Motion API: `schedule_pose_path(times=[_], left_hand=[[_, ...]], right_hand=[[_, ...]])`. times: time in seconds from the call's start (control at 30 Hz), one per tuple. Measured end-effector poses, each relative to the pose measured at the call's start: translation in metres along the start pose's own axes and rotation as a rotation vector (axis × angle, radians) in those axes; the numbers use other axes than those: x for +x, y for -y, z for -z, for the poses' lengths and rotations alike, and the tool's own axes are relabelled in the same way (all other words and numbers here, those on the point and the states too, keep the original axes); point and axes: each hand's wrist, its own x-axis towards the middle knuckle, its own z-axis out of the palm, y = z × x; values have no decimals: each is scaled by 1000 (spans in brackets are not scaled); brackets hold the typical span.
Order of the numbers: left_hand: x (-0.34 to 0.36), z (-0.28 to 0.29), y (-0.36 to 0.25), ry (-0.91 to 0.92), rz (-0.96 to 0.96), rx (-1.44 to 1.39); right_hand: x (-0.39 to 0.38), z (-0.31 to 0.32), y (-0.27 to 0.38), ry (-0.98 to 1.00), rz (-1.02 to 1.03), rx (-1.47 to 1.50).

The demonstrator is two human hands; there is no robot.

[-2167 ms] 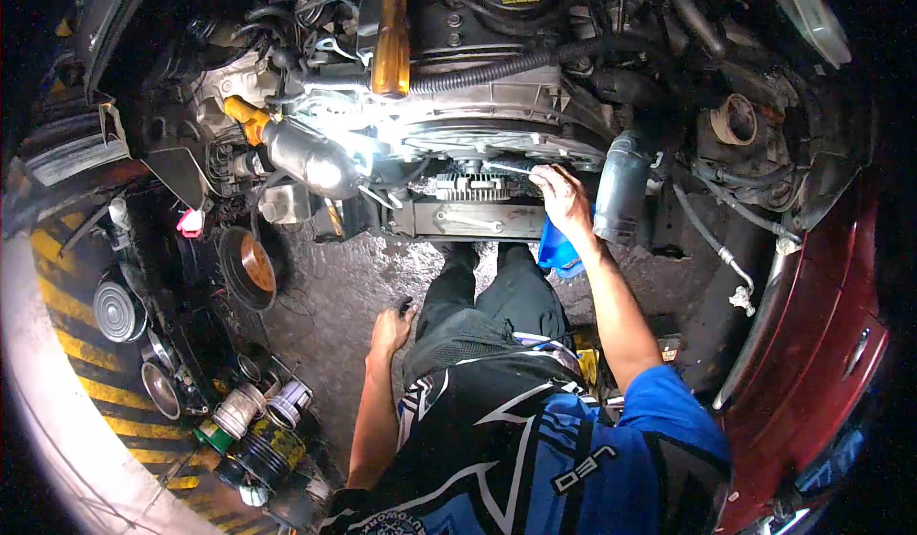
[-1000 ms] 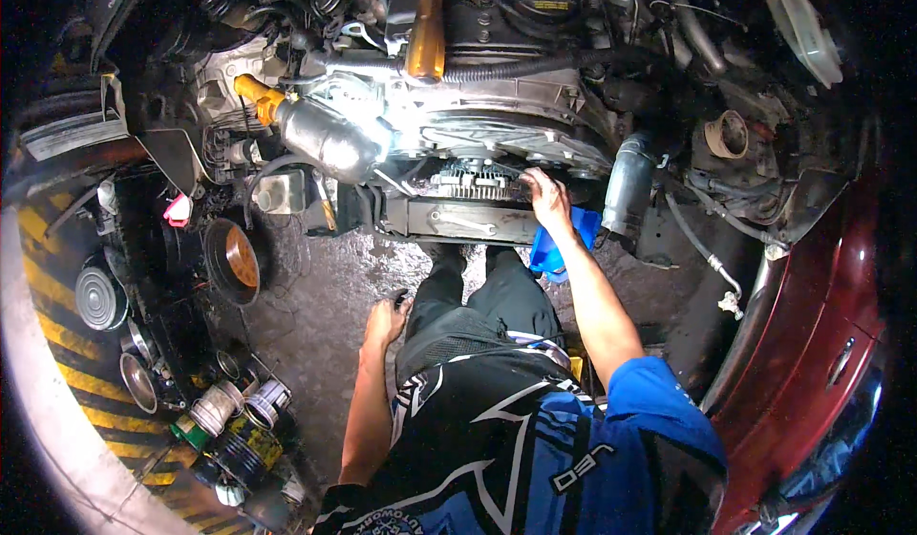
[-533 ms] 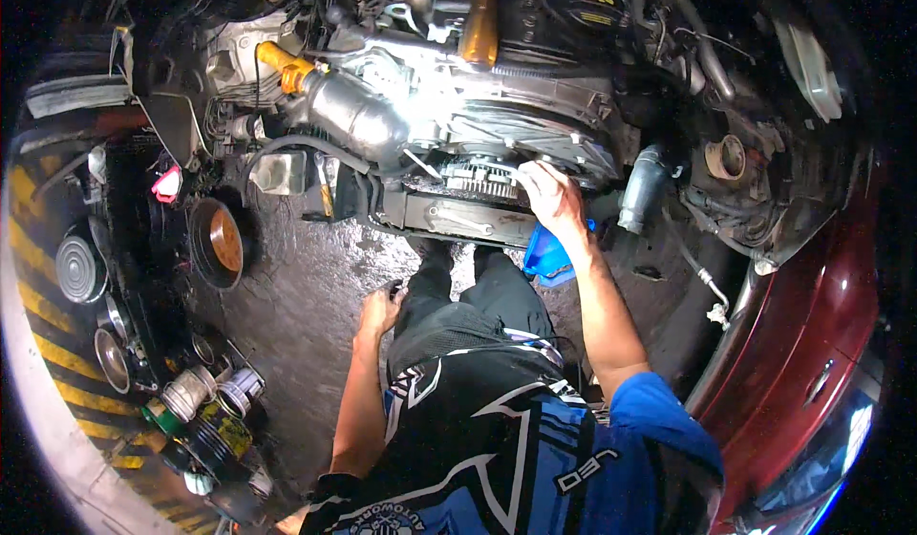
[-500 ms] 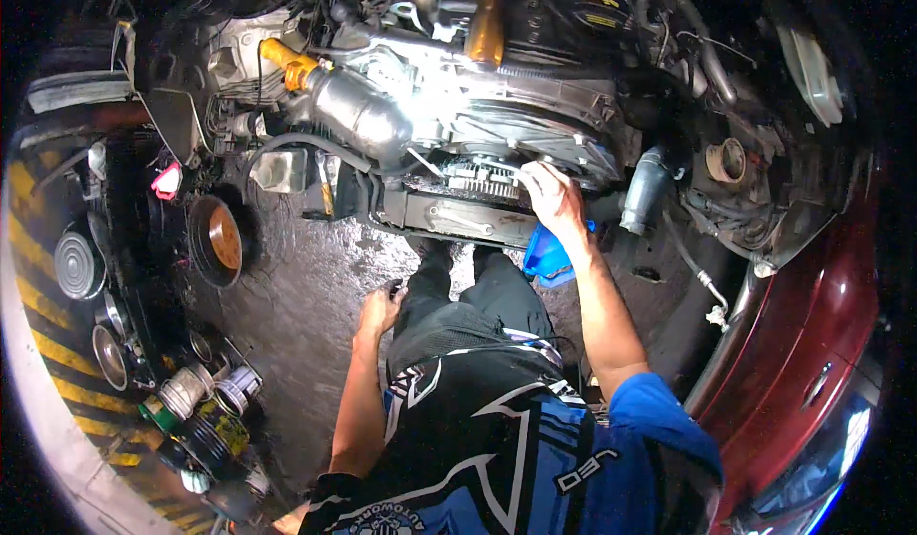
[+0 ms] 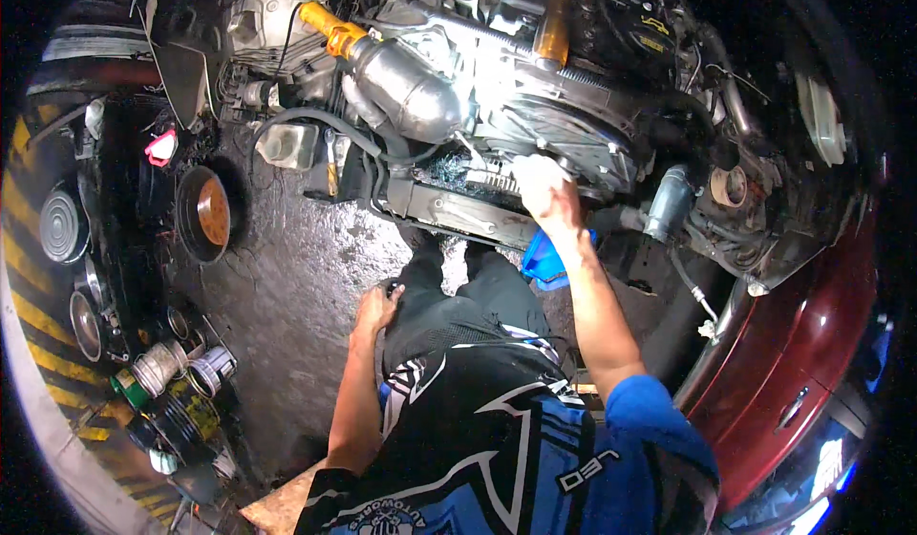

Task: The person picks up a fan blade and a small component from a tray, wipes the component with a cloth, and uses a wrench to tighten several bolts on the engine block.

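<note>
In the engine bay, my right hand [image 5: 546, 191] is closed beside a toothed metal part [image 5: 492, 178] at the front of the engine. Glare washes out its fingers, and what they hold, if anything, is hidden. A thin bright rod [image 5: 468, 145] slants down toward the same part. Below my right wrist sits a blue plastic container [image 5: 546, 260]. My left hand [image 5: 378, 308] hangs by my thigh with curled fingers around something small and dark that I cannot make out. Under the engine front runs a grey metal crossbar [image 5: 458, 212].
A metal canister-shaped part [image 5: 406, 91] and an orange work light [image 5: 330, 27] lie left of the glare. An amber-handled tool [image 5: 552, 38] rests on the engine. Round pans [image 5: 202, 215] and several cans [image 5: 158, 368] stand at left. A red car panel [image 5: 793, 344] flanks the right.
My view has shifted a little, so the engine appears further right. My right hand has gone from extended fingers to a closed shape at the toothed part. My left hand stays by my thigh.
</note>
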Motion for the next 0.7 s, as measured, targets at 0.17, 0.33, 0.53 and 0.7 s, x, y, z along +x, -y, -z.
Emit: schedule_pose_path(times=[0.17,0.33,0.53,0.7], left_hand=[[7,13,-8,3,9,-6],[31,31,-11,16,-158,-299],[87,75,-54,121,-326,-322],[85,108,-122,-88,-833,-304]], right_hand=[[14,-6,7,28,45,75],[-4,7,28,5,-431,150],[12,15,61,-107,-452,91],[-1,19,117,-188,-716,200]])
